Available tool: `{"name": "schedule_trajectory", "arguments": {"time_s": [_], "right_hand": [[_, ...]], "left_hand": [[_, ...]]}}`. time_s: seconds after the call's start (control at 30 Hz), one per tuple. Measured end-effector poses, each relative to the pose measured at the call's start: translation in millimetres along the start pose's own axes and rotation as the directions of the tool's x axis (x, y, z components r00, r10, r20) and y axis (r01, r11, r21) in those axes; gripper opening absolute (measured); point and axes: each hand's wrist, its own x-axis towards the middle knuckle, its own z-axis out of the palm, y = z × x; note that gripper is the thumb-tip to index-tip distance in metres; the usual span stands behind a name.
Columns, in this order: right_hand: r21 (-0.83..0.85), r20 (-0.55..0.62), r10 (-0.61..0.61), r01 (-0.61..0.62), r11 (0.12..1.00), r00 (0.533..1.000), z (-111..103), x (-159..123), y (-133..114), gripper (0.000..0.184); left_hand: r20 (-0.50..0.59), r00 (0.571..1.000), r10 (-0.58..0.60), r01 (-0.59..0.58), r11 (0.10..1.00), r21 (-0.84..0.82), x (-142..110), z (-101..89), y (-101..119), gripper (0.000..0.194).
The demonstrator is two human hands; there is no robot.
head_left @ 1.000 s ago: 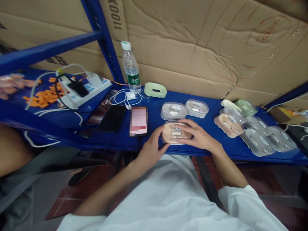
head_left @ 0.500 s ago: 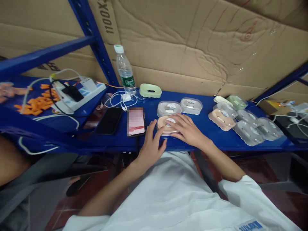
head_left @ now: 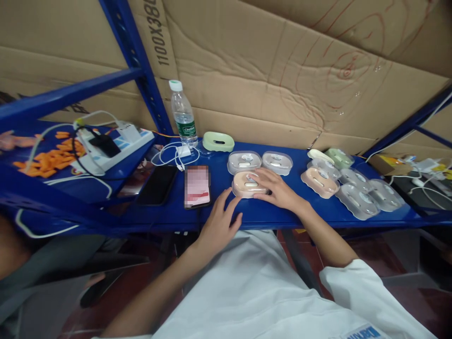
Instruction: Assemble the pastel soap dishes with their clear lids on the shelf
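The peach case sits on the blue desk, under the right grip and just ahead of the fingertips of the left grip. Right grip: closed over the case's right end, fingers across the clear cover, thumb at the front edge; pressure cannot be judged. Left grip: fingers and thumb spread apart, holding nothing, fingertips at the near left corner; contact cannot be confirmed.

Beyond the right grip, two clear cases lie side by side. A lit phone lies to the left of the left grip.

Handling, as judged: light, with a fairly stiff shell; the cover appears thin, smooth and liable to slip, dent or crack. Recommended hold: both short ends, low on the side walls, without pressing on the top.

Not verifiable: the case's right end is concealed by the right grip; the printing on its round label is too small to read; whether the cover is fully seated cannot be made out. The phone's screen is blurred out. A person at far left is cut off by the frame.
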Motion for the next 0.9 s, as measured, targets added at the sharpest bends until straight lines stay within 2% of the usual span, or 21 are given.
{"name": "schedule_trajectory", "arguments": {"time_s": [0.13,0.23,0.3,0.4,0.63,0.7,0.8,0.83,0.87,0.9], "right_hand": [[-0.085,0.009,0.063,-0.062,0.994,0.998,4.8,1.1,-3.4,0.069],[-0.219,0.02,0.086,-0.08,0.972,0.996,4.8,5.6,-1.9,0.067],[-0.301,0.019,0.122,-0.111,0.947,0.992,2.4,9.2,5.0,0.064],[-0.38,-0.032,0.228,-0.223,0.898,0.973,-2.2,11.5,20.8,0.062],[-0.355,-0.055,0.315,-0.314,0.881,0.947,-15.1,-13.4,37.2,0.062],[-0.308,-0.062,0.317,-0.32,0.896,0.946,-29.6,-21.6,47.6,0.066],[-0.247,-0.074,0.369,-0.376,0.893,0.926,-68.8,-25.2,83.2,0.066],[-0.259,-0.07,0.433,-0.436,0.862,0.899,-84.8,-23.8,99.4,0.062],[-0.301,-0.053,0.528,-0.518,0.801,0.848,-100.8,-21.2,116.5,0.059],[-0.364,-0.028,0.641,-0.605,0.708,0.767,-115.7,-17.7,133.6,0.056]], "left_hand": [[-0.02,0.999,0.025,-0.025,1.0,0.02,-1.6,4.2,-2.1,0.04],[-0.033,0.999,0.029,-0.028,0.999,0.034,-2.3,6.0,-2.7,0.037],[-0.039,0.999,0.03,-0.028,0.999,0.047,-2.6,6.1,-2.7,0.035],[-0.033,0.999,0.033,-0.031,0.998,0.057,-2.5,5.4,-2.7,0.032],[-0.042,0.998,0.043,-0.041,0.998,0.051,-2.7,5.7,-4.1,0.03],[-0.05,0.998,0.045,-0.043,0.998,0.051,-3.0,6.4,-4.8,0.03],[-0.062,0.996,0.06,-0.057,0.997,0.055,-3.2,7.5,-5.9,0.029],[-0.064,0.996,0.066,-0.062,0.996,0.059,-3.1,7.9,-6.2,0.029],[-0.065,0.995,0.072,-0.068,0.996,0.064,-3.0,8.3,-6.5,0.028],[-0.065,0.995,0.078,-0.073,0.995,0.069,-2.8,8.6,-6.8,0.028]]}}
